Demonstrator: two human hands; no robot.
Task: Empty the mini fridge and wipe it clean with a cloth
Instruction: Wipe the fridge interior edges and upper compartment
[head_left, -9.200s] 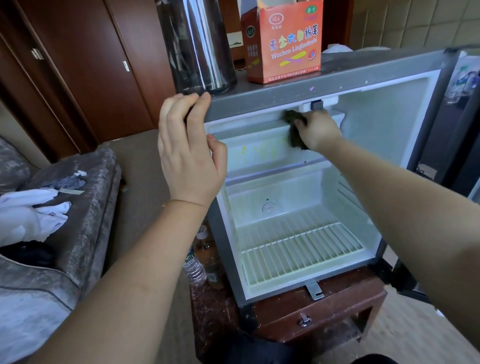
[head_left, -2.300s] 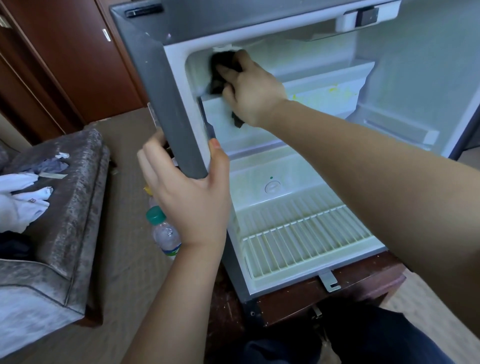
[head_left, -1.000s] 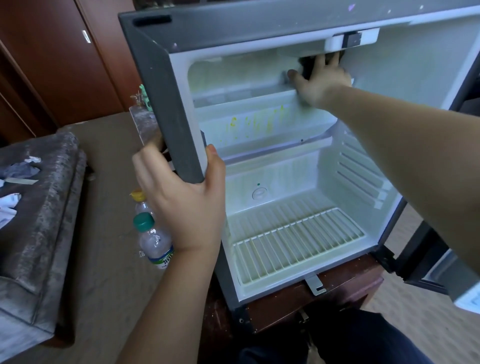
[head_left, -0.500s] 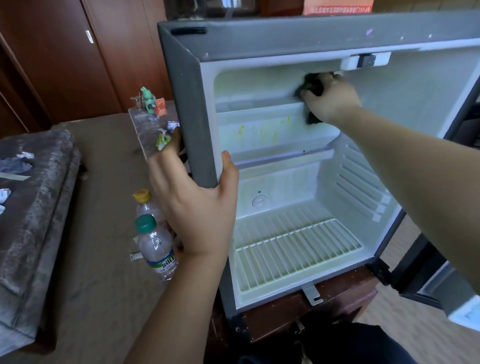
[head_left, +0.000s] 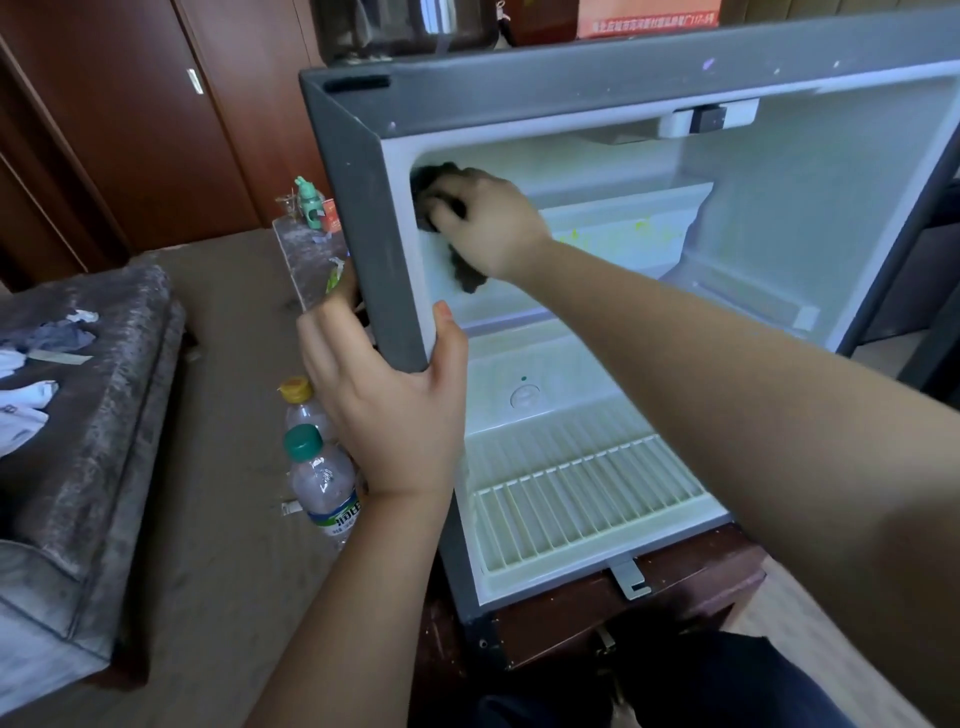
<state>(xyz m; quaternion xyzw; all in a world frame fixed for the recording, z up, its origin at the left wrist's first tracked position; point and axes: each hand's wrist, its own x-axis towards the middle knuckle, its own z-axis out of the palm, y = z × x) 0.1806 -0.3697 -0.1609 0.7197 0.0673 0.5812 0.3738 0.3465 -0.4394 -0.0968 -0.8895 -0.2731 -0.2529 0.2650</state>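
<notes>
Inside mini fridge (head_left: 571, 67), upper left: right hand (head_left: 488, 223) grips cloth (head_left: 467, 275); left hand (head_left: 389, 410) clasps fridge edge.

Cloth (head_left: 441, 197) inside mini fridge (head_left: 363, 218) upper left, bottles (head_left: 322, 483) left on floor

The fridge (head_left: 353, 197) was grey outside, white inside with yellow-green stains (head_left: 608, 236); the cloth (head_left: 467, 275) dark; bottle caps green (head_left: 303, 440) and yellow (head_left: 295, 388).
</notes>
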